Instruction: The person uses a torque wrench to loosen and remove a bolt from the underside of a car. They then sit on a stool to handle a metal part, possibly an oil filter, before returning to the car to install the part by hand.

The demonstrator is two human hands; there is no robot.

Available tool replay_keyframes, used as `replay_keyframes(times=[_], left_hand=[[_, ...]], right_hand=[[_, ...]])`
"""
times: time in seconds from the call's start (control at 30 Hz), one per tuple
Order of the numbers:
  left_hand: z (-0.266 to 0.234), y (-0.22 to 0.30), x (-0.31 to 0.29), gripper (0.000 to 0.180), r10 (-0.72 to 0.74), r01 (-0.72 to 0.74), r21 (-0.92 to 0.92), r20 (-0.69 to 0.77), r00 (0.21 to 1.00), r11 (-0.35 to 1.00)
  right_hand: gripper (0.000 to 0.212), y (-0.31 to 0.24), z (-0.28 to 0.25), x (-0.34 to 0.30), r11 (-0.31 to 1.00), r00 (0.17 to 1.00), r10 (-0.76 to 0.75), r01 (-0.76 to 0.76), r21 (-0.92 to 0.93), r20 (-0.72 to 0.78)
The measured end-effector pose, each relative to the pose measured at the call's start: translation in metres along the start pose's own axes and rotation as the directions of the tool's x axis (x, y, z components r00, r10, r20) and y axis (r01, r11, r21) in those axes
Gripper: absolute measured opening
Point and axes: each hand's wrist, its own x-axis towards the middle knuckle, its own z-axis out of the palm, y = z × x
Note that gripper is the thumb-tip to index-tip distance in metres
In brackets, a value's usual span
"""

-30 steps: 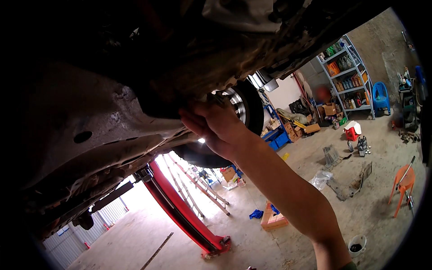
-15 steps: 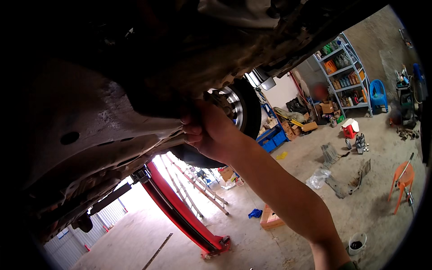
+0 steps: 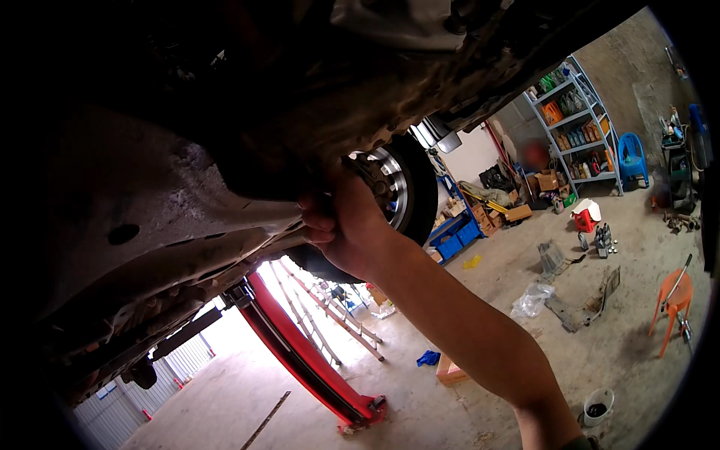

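Note:
Reaching up from the lower right, my right hand (image 3: pixel 349 225) is raised against the underside of a lifted car (image 3: pixel 172 202). Its fingers are curled in and closed, with the tips in deep shadow at the edge of a dark underbody part. Whatever they grip, if anything, is hidden. Just behind the hand is a wheel (image 3: pixel 394 184) with a metal rim and black tyre. Nowhere in the picture does my left hand show.
A red lift post (image 3: pixel 304 345) stands below the car, with a ladder (image 3: pixel 322 307) behind it. On the floor to the right are an orange stool (image 3: pixel 675 292), a white bucket (image 3: pixel 598 407) and removed panels (image 3: pixel 592 304). Shelves (image 3: pixel 577 127) of bottles stand at the back.
My right hand stays at nearly the same spot under the car, with only a slight turn of the wrist. The whole view has shifted a little.

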Motion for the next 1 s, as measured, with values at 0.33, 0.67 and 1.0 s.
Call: replay_keyframes(times=[0.33,0.67,1.0], left_hand=[[0.007,0.003,-0.003,0.044,-0.028,0.029,0.06,-0.013,1.0,0.998],[0.016,0.007,-0.002,0.038,-0.041,0.035,0.102,0.054,0.998,0.994],[0.009,-0.002,-0.004,0.036,-0.054,0.049,0.082,0.048,0.997,0.995]], right_hand=[[0.023,-0.002,0.007,-0.004,0.998,1.0,-0.026,0.026,0.056,-0.014],[0.018,-0.005,0.014,-0.004,0.993,0.999,0.012,-0.007,0.12,-0.042],[0.02,0.003,0.004,0.001,0.994,0.999,0.021,-0.025,0.104,0.043]])
